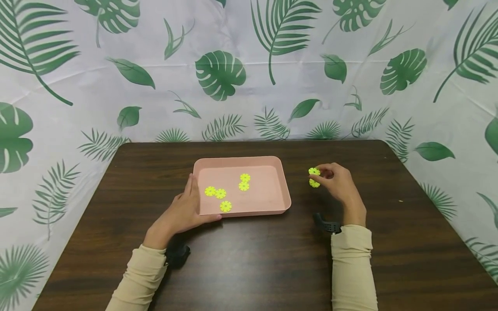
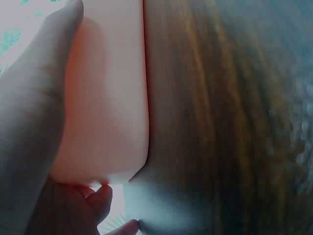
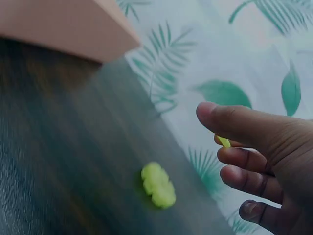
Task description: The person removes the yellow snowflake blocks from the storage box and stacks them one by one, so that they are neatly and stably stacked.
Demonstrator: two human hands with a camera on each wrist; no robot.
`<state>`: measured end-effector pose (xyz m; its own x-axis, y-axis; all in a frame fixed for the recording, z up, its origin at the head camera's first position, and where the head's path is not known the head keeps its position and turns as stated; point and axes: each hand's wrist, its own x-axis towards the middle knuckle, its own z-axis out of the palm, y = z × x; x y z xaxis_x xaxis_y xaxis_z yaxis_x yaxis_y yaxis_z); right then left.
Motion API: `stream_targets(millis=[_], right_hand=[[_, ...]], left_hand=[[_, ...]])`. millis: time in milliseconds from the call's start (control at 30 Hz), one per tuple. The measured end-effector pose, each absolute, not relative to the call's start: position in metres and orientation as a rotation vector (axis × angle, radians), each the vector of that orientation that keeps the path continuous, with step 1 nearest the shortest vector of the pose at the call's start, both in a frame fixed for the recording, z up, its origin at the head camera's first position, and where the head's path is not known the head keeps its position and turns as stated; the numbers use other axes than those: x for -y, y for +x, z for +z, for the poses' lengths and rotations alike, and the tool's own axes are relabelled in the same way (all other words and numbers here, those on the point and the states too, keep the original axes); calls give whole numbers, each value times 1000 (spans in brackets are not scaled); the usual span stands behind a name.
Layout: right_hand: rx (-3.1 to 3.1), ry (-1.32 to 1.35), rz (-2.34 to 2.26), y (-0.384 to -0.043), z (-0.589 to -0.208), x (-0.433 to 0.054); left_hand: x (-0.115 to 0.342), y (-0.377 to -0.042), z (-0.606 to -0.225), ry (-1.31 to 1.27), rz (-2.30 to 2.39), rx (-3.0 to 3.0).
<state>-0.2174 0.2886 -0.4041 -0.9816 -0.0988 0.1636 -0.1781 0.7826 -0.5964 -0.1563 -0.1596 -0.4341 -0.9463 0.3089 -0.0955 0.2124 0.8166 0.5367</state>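
The right hand (image 1: 340, 183) pinches a yellow notched disc (image 1: 314, 171), seemingly light, stiff plastic best held by its rim, right of the pink tray (image 1: 266, 190) the outspread left hand (image 1: 182, 212) touches.

A screened recording station is shown; whether it is housed in a home, a lab or an office cannot be determined. The station is enclosed at the back and on both sides by creased white cloth (image 1: 249, 108), on which green leaves (image 1: 220, 74) are printed. A dark table (image 1: 253, 259) with a wood-grain top is placed close against the cloth. Black wrist cameras (image 1: 178, 256) are worn at the table.
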Motion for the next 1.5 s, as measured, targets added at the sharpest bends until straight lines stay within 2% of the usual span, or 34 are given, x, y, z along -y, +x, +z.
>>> stream_targets(millis=[300,567,1500], right_hand=[[2921,114,957,-217,-424,-308],[2944,153,981,-222,-435,-308],[2969,130,989,-222,-439,-307]], left_hand=[[159,-157,-432,401,812,-2814],[160,-157,-436,399,798,-2814],[158,-156,-435,401,811,-2818]])
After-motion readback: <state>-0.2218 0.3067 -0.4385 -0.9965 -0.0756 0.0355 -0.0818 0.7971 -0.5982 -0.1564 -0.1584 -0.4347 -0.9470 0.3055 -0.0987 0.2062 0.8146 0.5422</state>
